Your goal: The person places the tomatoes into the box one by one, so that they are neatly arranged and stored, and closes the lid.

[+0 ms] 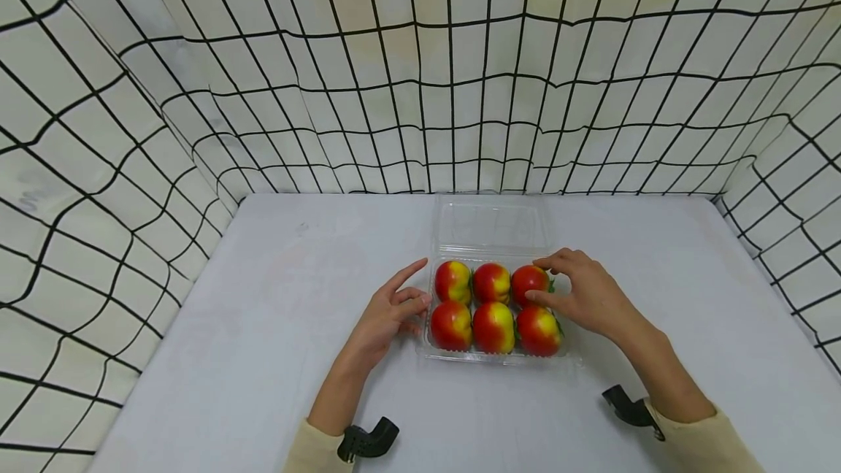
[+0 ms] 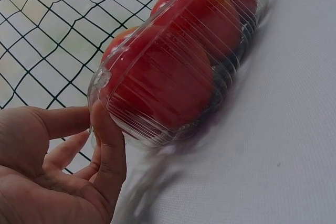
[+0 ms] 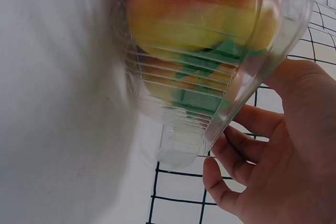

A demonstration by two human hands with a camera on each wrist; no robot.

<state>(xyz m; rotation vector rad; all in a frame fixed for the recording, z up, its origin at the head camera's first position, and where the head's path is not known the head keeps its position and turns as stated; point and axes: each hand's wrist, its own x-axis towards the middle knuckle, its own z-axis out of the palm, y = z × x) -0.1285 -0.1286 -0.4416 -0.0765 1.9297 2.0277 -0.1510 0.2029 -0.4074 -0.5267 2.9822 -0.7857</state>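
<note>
An open clear plastic box (image 1: pixel 499 358) stands on the table, holding several red-and-yellow fruits (image 1: pixel 494 328) in two rows, some with green leaves. At its left side my left hand (image 1: pixel 388 316) pinches the rim with the fingertips; the left wrist view shows the thumb and a finger meeting at the box wall (image 2: pixel 157 136). My right hand (image 1: pixel 591 294) reaches over the right side and holds the far-right fruit (image 1: pixel 528 282) between thumb and fingers. In the right wrist view, the box wall partly covers those fingertips and the green leaf (image 3: pixel 210 59).
The box's clear lid (image 1: pixel 491 223) lies folded back toward the far edge. White cloth covers the table (image 1: pixel 315 254). Black wire mesh (image 1: pixel 420 86) stands behind and at both sides. A black wrist mount (image 1: pixel 368 440) sits at each sleeve.
</note>
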